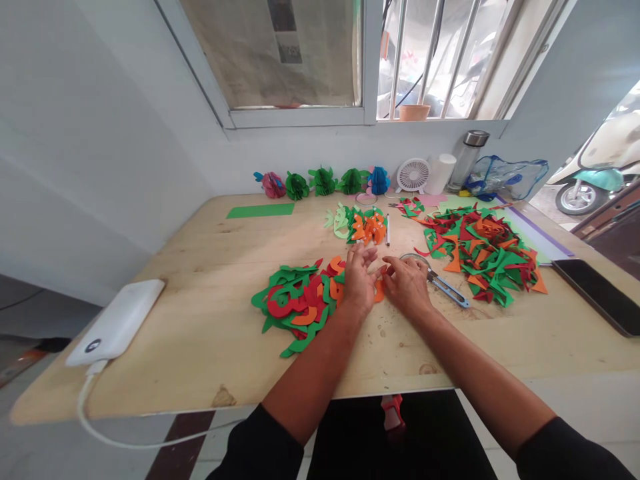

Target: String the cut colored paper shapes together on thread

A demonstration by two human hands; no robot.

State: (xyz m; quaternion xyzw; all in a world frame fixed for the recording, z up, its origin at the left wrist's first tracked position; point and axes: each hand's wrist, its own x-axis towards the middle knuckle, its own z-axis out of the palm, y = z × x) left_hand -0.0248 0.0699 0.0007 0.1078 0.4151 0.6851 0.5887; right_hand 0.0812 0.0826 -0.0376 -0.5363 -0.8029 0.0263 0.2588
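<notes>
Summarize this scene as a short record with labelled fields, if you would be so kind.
Surface: wooden table
Left hand: at an orange paper piece, beside the pile of cut shapes
Right hand: fingers bent near the same piece; exact grip unclear
Tool: light-blue cutter, lying right of the right hand
Far right: heap of paper scraps, dark phone
Back edge: row of paper figures, white fan
Near left: white device with a cable
</notes>
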